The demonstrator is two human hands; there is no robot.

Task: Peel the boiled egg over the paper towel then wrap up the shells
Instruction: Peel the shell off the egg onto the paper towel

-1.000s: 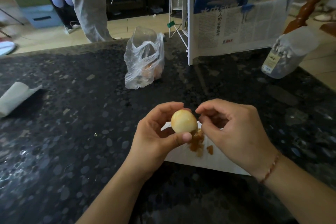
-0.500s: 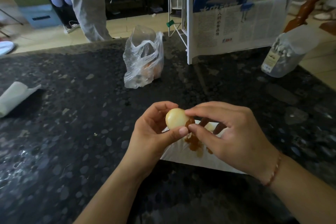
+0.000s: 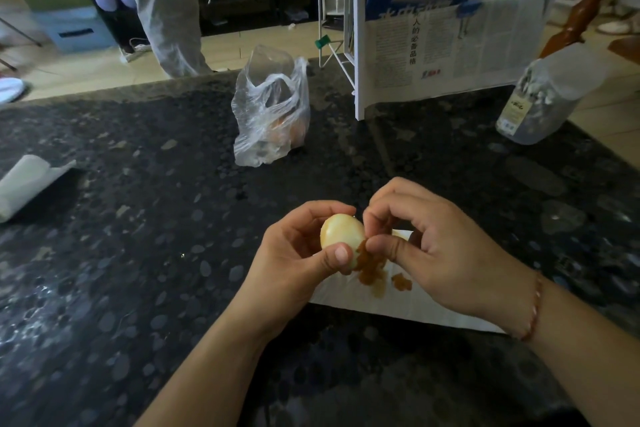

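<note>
My left hand (image 3: 294,260) holds a pale, mostly peeled boiled egg (image 3: 341,234) between thumb and fingers, just above the white paper towel (image 3: 398,302). A strip of brown shell (image 3: 363,258) still clings to the egg's lower right side. My right hand (image 3: 433,253) pinches that shell between thumb and forefinger. More brown shell pieces (image 3: 401,282) lie on the towel under the hands. Much of the towel is hidden by both hands.
A clear plastic bag (image 3: 272,114) with more eggs stands on the dark speckled counter (image 3: 138,253) behind. A white rack with newspaper (image 3: 433,52) and a plastic jar (image 3: 540,100) stand at back right. A rolled paper (image 3: 24,184) lies far left. A person's legs (image 3: 162,7) are beyond the counter.
My right hand moved left to the egg and closed its thumb and forefinger on the remaining shell at the egg's lower right. My left hand turned the egg slightly.
</note>
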